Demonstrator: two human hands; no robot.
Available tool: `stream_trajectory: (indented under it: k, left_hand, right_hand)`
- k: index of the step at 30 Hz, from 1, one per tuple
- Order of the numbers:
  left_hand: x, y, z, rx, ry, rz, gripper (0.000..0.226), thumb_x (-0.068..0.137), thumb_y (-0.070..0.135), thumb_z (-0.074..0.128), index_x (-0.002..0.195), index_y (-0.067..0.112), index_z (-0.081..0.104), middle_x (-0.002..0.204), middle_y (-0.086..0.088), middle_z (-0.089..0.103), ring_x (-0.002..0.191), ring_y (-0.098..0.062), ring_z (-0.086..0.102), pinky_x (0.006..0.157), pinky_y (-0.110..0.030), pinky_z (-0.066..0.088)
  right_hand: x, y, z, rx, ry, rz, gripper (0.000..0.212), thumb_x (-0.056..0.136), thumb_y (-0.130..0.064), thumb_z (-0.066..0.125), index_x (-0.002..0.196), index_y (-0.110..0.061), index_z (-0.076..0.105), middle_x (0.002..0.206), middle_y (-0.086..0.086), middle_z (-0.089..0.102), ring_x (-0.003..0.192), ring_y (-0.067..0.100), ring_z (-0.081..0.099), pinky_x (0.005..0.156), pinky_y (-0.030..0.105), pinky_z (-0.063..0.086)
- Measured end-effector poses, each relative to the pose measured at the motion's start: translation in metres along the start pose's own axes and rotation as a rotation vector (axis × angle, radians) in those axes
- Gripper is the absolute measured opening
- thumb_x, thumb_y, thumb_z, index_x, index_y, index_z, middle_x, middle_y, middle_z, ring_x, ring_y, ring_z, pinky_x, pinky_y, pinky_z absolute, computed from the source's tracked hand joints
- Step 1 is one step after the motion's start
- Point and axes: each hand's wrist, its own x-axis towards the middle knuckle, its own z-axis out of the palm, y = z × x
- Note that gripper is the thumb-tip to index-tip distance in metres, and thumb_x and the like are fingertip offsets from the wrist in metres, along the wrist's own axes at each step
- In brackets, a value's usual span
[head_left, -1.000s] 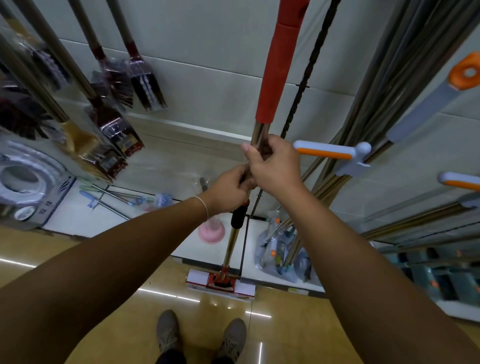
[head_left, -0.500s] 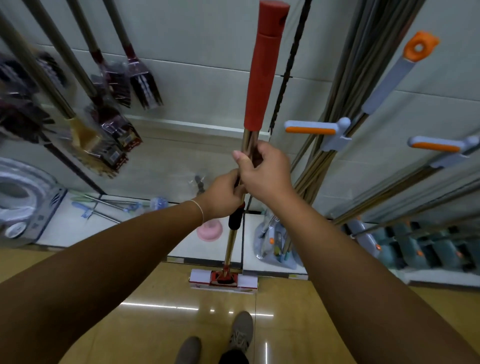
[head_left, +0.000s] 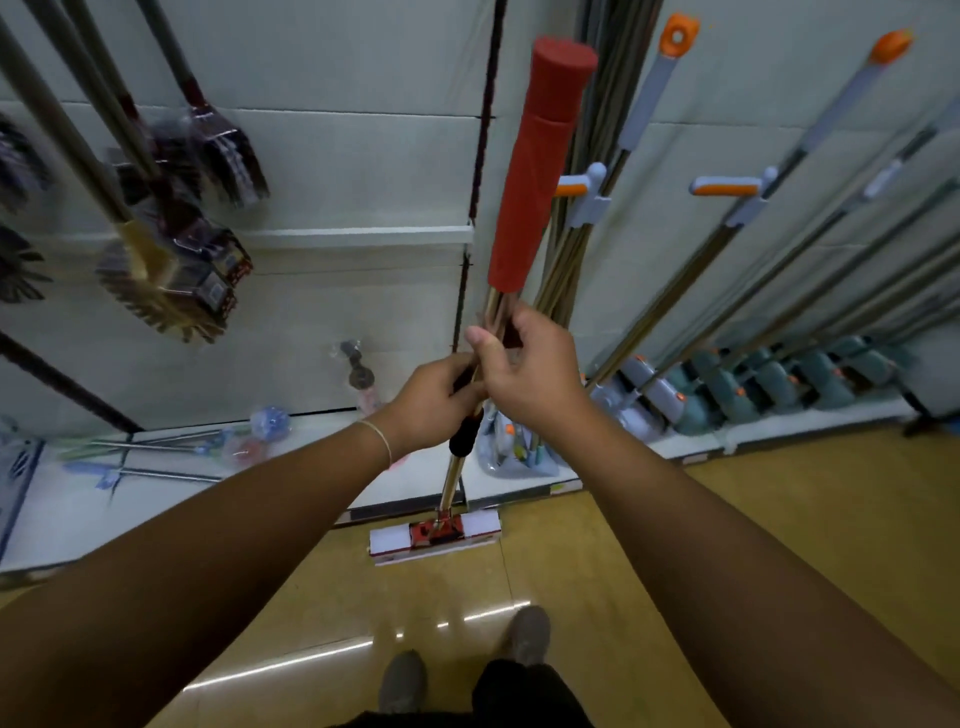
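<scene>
left grip (head_left: 431, 402): curled, arm outstretched | right grip (head_left: 530, 371): curled, just above, touching left

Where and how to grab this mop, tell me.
Take the mop by its bare metal pole between red foam sleeve and black collar, from the near side, where left hand and right hand grip it. It stands nearly upright, head on the floor; other handles crowd behind.

Dim even indoor light, glare streaks on glossy floor (head_left: 779, 519), motion blur, fisheye-bent edges
</scene>
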Motion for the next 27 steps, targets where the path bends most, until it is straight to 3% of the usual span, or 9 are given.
stream_trajectory:
  k: [5, 8, 9, 12, 16, 18, 20, 23, 27]
  left_hand:
    - [-0.009, 0.037, 0.024, -0.015, 0.015, 0.086, 0.013, 0.093, 0.017, 0.058, 0.089, 0.029, 0.061, 0.075, 0.010, 0.065, 0.073, -0.007, 0.064, 0.065, -0.020, 0.049]
    - [0.006, 0.075, 0.037, 0.034, -0.018, 0.167, 0.008, 0.090, 0.025, 0.063, 0.083, 0.029, 0.063, 0.064, 0.014, 0.061, 0.059, 0.003, 0.056, 0.056, -0.015, 0.039]
    - [0.012, 0.089, 0.042, 0.059, -0.033, 0.198, 0.010, 0.088, 0.032, 0.064, 0.084, 0.022, 0.066, 0.063, 0.012, 0.060, 0.056, 0.002, 0.053, 0.055, -0.018, 0.038]
    - [0.032, 0.135, 0.068, 0.097, -0.078, 0.300, 0.055, 0.076, 0.059, 0.059, 0.083, 0.005, 0.066, 0.059, -0.002, 0.056, 0.053, -0.003, 0.046, 0.054, -0.031, 0.040]
    - [0.055, 0.198, 0.123, -0.080, -0.226, 0.377, 0.065, 0.074, 0.056, 0.062, 0.091, -0.007, 0.063, 0.084, -0.033, 0.064, 0.072, -0.027, 0.060, 0.075, -0.055, 0.052]
    - [0.062, 0.234, 0.163, -0.172, -0.304, 0.370, 0.055, 0.078, 0.045, 0.067, 0.095, -0.007, 0.063, 0.087, -0.030, 0.067, 0.080, -0.037, 0.066, 0.084, -0.059, 0.051]
    - [0.070, 0.255, 0.189, -0.251, -0.358, 0.344, 0.037, 0.081, 0.032, 0.067, 0.095, -0.003, 0.066, 0.084, -0.017, 0.071, 0.083, -0.031, 0.069, 0.089, -0.055, 0.053]
    - [0.083, 0.289, 0.239, -0.251, -0.457, 0.348, 0.020, 0.086, 0.021, 0.065, 0.092, 0.002, 0.065, 0.079, -0.008, 0.071, 0.079, -0.025, 0.070, 0.084, -0.048, 0.056]
    - [0.092, 0.332, 0.304, -0.185, -0.492, 0.418, 0.004, 0.093, 0.012, 0.060, 0.091, 0.009, 0.061, 0.079, -0.009, 0.069, 0.076, -0.021, 0.069, 0.078, -0.043, 0.056]
  right_hand:
    - [-0.025, -0.001, -0.036, 0.076, 0.112, 0.021, 0.017, 0.092, -0.024, 0.065, 0.104, -0.012, 0.067, 0.095, 0.007, 0.070, 0.089, 0.021, 0.067, 0.079, 0.044, 0.056]
    - [-0.024, -0.010, -0.078, 0.136, 0.186, 0.039, 0.015, 0.092, -0.019, 0.065, 0.106, -0.014, 0.066, 0.090, 0.014, 0.070, 0.081, 0.033, 0.068, 0.070, 0.052, 0.056]
    - [-0.024, -0.012, -0.096, 0.151, 0.211, 0.041, 0.014, 0.093, -0.018, 0.065, 0.106, -0.016, 0.065, 0.089, 0.018, 0.070, 0.080, 0.038, 0.067, 0.067, 0.054, 0.056]
    - [-0.027, -0.014, -0.156, 0.170, 0.296, 0.021, 0.009, 0.093, -0.015, 0.065, 0.102, -0.016, 0.063, 0.083, 0.016, 0.069, 0.077, 0.040, 0.064, 0.062, 0.054, 0.054]
    - [-0.040, -0.002, -0.240, 0.150, 0.446, -0.004, 0.015, 0.092, -0.018, 0.066, 0.098, -0.005, 0.067, 0.086, 0.028, 0.069, 0.074, 0.037, 0.066, 0.069, 0.050, 0.055]
    - [-0.050, 0.010, -0.289, 0.168, 0.514, -0.005, 0.011, 0.090, -0.022, 0.067, 0.093, -0.012, 0.068, 0.085, 0.032, 0.067, 0.068, 0.036, 0.062, 0.067, 0.050, 0.053]
    - [-0.057, 0.019, -0.321, 0.153, 0.541, -0.002, 0.013, 0.088, -0.027, 0.067, 0.088, -0.013, 0.068, 0.077, 0.030, 0.065, 0.064, 0.038, 0.058, 0.063, 0.048, 0.053]
    - [-0.073, 0.038, -0.375, 0.113, 0.582, 0.020, 0.025, 0.087, -0.029, 0.068, 0.090, -0.004, 0.068, 0.081, 0.031, 0.066, 0.069, 0.040, 0.064, 0.065, 0.051, 0.055]
    - [-0.096, 0.061, -0.439, 0.058, 0.627, 0.056, 0.009, 0.087, -0.027, 0.070, 0.088, -0.018, 0.071, 0.085, 0.025, 0.071, 0.082, 0.039, 0.068, 0.071, 0.054, 0.057]
